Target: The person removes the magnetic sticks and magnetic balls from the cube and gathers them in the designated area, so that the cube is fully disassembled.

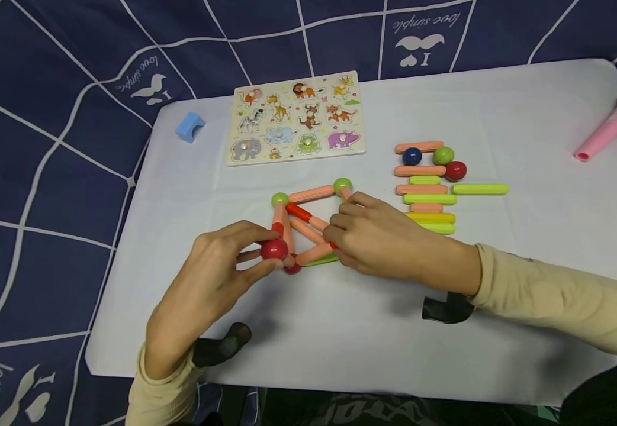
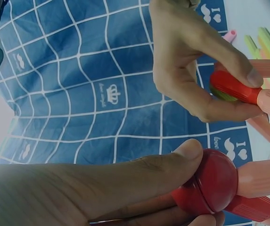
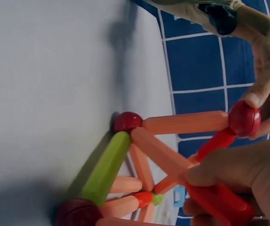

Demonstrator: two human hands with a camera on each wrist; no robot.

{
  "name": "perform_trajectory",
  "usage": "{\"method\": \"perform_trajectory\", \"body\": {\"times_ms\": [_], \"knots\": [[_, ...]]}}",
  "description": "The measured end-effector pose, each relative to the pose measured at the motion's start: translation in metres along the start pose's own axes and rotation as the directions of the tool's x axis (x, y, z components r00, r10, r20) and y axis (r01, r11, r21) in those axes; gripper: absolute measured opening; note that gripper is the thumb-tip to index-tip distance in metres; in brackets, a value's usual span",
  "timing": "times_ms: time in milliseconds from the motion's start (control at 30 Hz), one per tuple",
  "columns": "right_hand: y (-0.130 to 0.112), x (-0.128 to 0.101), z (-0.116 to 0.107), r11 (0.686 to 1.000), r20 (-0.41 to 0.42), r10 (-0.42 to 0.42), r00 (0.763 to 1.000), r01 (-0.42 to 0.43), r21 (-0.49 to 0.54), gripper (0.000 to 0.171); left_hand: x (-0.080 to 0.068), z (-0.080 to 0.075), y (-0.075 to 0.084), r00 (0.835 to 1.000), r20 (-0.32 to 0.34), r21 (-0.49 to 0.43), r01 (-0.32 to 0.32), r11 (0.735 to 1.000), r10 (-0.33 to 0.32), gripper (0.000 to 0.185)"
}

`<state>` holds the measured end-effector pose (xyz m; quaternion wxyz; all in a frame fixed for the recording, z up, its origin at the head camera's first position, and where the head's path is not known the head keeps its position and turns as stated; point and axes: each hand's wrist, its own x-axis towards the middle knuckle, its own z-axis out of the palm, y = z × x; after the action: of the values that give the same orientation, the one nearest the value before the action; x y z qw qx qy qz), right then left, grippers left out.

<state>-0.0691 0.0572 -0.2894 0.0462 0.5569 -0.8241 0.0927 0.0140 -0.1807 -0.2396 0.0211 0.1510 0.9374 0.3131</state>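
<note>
My left hand (image 1: pixel 207 269) pinches a red ball (image 1: pixel 273 249) between thumb and fingers, at the raised near-left corner of a frame of rods and balls. An orange rod (image 3: pixel 186 123) joins that ball to another red ball (image 3: pixel 127 121) resting low by the table. My right hand (image 1: pixel 394 239) grips the red end (image 2: pixel 236 87) of an orange rod, which slants up from that lower ball. Green balls (image 1: pixel 343 186) mark the frame's far corners, with an orange rod (image 1: pixel 312 194) between them. A lime rod (image 3: pixel 107 169) runs along the near side.
Loose orange, lime and yellow rods (image 1: pixel 430 199) lie right of the frame beside blue, green and red balls (image 1: pixel 455 171). An animal puzzle board (image 1: pixel 296 155) and a blue arched block (image 1: pixel 189 127) sit at the back. At the far right is a pink toy microphone (image 1: pixel 609 130).
</note>
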Motion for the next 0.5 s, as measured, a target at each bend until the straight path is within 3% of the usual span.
{"method": "perform_trajectory", "body": {"times_ms": [500], "knots": [[-0.0017, -0.0013, 0.0099, 1.000, -0.063, -0.017, 0.998, 0.016, -0.020, 0.016, -0.0011, 0.0001, 0.0008, 1.000, 0.000, 0.019, 0.009, 1.000, -0.009, 0.029]]}}
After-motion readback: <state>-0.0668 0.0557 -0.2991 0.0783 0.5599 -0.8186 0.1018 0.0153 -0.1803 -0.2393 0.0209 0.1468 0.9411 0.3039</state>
